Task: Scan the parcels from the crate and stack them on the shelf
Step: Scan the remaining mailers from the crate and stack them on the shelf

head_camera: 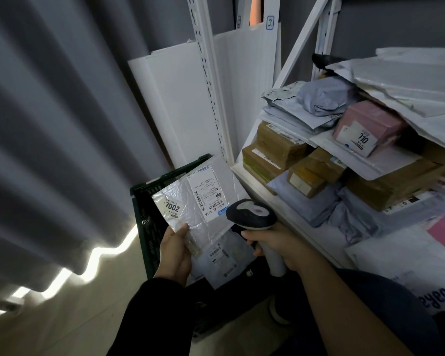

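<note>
A sticker (172,208) on the white mailer (217,170) read 7002, and its shipping label (208,192) read A21B. The number on the pink box (370,116) was unclear.

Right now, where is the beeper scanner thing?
In the head view, the scanner sits low in the middle, gripped by the right hand, just right of the white parcel held by the left hand, beside the shelf.

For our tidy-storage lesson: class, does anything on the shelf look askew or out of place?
Yes. On the white metal shelf, the pink cardboard box lies tilted on the pile, and large white plastic mailers sag over it, unevenly stacked.
</note>
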